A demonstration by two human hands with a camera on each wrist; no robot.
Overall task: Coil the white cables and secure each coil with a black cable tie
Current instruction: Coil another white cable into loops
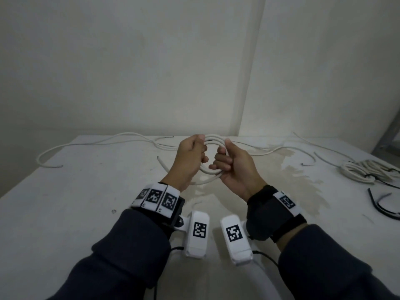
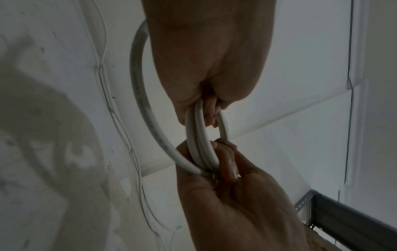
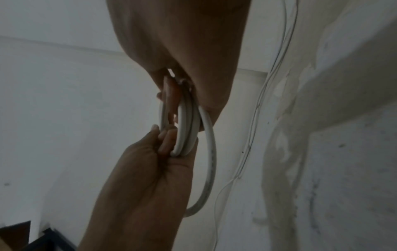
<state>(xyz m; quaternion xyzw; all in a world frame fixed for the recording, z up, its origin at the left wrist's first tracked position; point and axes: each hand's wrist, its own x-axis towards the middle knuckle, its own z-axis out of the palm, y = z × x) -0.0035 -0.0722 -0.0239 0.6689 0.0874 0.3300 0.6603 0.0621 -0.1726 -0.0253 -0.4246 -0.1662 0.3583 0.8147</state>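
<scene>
A coil of white round cable is gripped on opposite sides by left hand and right hand, fingers curled closed around its loops.

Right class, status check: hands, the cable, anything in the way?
Left hand and right hand both grip the white coil. No tie on it yet. Black ties lie far right. Loose cables behind.

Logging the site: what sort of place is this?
Probably a bare workroom or storeroom: a stained white table against plain walls, grey metal racking alongside, loose white cables and black cable ties on top.
</scene>
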